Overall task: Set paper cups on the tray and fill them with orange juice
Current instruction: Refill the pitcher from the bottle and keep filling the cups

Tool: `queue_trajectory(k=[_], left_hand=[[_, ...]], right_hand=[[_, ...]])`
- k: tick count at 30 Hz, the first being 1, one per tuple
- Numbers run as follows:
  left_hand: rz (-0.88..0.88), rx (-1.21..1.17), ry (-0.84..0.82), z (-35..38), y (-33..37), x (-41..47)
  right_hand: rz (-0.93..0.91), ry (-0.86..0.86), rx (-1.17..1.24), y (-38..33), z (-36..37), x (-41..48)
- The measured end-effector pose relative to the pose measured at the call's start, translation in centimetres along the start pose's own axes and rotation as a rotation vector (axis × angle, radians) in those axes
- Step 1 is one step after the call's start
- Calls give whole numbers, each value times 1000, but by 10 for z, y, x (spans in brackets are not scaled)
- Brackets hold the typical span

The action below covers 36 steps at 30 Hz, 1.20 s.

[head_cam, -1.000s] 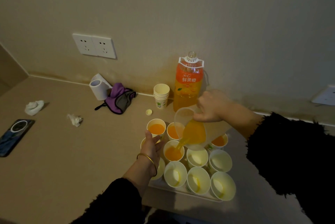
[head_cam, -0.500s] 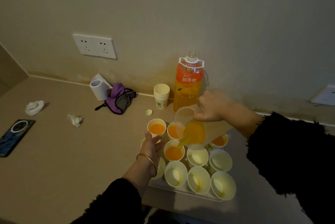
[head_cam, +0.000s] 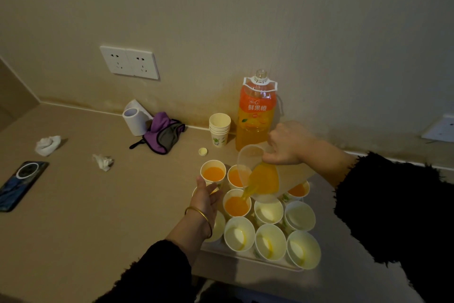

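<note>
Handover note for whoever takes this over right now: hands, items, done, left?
Right hand grips the tilted pitcher, pouring into the middle cup.
Left hand rests on the left-edge cup on the tray.
Done: four filled cups.
Left: finish this pour, then fill the empty cups, at least five.
Bottle stands uncapped behind the tray.

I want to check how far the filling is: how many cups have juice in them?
4 cups: two back left, one under the pitcher spout, one back right behind it. The pitcher may hide another.
</note>
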<state>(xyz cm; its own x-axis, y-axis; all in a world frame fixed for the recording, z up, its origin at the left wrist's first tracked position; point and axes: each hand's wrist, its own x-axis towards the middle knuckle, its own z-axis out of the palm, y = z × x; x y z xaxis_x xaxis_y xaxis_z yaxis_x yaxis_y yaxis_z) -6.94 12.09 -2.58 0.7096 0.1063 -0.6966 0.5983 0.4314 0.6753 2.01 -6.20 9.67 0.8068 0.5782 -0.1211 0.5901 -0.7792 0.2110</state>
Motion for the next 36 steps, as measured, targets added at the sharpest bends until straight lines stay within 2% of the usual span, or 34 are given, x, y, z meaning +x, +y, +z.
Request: queue_trajectory(k=[36], left_hand=[[16,-36,-26,5,1,-9]], right_hand=[[39,-4,19,-5,-7,-9]])
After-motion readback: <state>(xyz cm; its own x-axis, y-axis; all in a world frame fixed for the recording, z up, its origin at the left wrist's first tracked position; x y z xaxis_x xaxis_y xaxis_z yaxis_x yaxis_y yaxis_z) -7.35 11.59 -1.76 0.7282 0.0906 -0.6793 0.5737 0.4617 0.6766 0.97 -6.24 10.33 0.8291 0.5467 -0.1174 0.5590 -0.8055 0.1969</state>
